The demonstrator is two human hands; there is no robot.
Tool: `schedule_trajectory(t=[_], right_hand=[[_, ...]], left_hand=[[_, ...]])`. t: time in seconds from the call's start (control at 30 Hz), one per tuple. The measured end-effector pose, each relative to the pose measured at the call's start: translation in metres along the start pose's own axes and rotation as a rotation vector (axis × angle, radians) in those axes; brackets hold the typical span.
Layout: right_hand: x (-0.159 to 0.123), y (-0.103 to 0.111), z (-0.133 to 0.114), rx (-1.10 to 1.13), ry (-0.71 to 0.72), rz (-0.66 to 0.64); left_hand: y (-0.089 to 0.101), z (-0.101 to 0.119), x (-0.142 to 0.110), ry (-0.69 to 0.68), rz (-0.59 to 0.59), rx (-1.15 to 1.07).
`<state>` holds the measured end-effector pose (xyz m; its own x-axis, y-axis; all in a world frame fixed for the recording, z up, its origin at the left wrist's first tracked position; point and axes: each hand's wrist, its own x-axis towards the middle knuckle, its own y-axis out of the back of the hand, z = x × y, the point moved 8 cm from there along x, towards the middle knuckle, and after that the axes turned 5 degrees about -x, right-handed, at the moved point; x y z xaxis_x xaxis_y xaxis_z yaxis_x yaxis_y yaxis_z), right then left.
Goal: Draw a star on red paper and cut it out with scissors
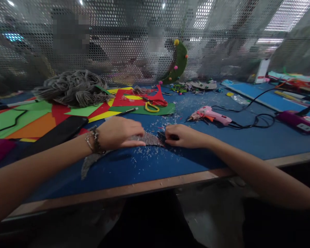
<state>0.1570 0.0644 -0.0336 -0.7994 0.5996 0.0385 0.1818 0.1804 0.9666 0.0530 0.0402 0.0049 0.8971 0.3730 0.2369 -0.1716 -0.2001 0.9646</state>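
Observation:
A curved, crescent-like piece wrapped in grey yarn (pixel 152 139) lies over the blue table near its front edge. My left hand (pixel 120 132) rests across its middle and grips it between thumb and fingers, hiding that part. The piece's other end curves out below my left wrist. My right hand (pixel 182 136) is closed in a pinch beside the pointed tip; what its fingers hold, if anything, is hidden. Small pale scraps are scattered around both hands.
Behind my left hand lie coloured sheets (pixel 33 129), a grey yarn heap (pixel 74 88), scissors (pixel 152 107) and a dark phone-like slab (pixel 59 134). A pink glue gun (pixel 213 115) with a black cord sits right. A green crescent with pompoms (pixel 181 62) leans on the perforated screen (pixel 124 44).

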Motion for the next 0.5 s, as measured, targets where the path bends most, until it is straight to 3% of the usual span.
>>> schedule_trajectory(t=[0.13,0.23,0.4,0.5], right_hand=[[-0.001,0.002,-0.005,-0.009,0.03,-0.01],[-0.003,0.004,-0.006,-0.017,0.044,-0.004],[-0.005,0.007,-0.005,-0.043,0.044,0.019],[-0.007,0.011,-0.003,-0.064,0.027,0.066]], left_hand=[[-0.026,-0.01,0.0,0.134,-0.194,-0.031],[-0.036,-0.01,0.001,0.186,-0.267,-0.069],[-0.033,-0.005,0.004,0.222,-0.356,0.047],[-0.021,-0.005,0.011,0.225,-0.293,0.004]])
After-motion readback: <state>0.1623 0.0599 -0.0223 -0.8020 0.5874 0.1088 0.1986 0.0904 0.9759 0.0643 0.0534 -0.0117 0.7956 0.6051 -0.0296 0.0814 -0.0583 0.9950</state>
